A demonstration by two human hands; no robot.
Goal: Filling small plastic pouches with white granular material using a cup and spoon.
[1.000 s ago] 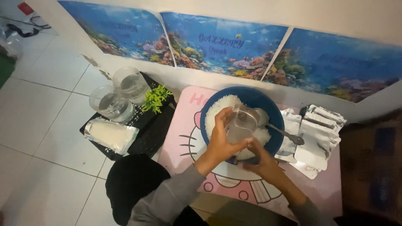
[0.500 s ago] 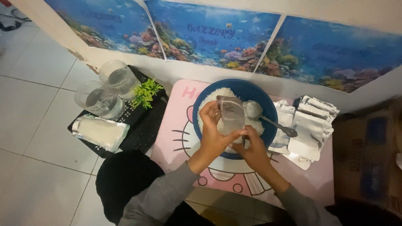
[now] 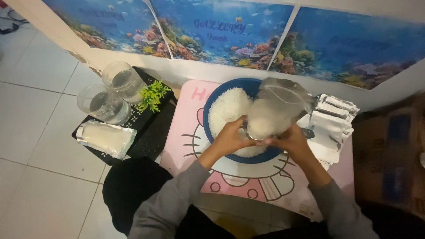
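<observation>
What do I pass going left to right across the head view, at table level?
Filled pouch → two clear jars → green plant sprig → blue bowl of white grains → clear bag held in left hand and right hand → stack of empty pouches → cardboard box.

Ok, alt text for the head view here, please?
Both hands, left hand and right hand, hold a clear bag of white grains over a blue bowl on a pink table. Two glass jars sit on a black tray beside it.
</observation>
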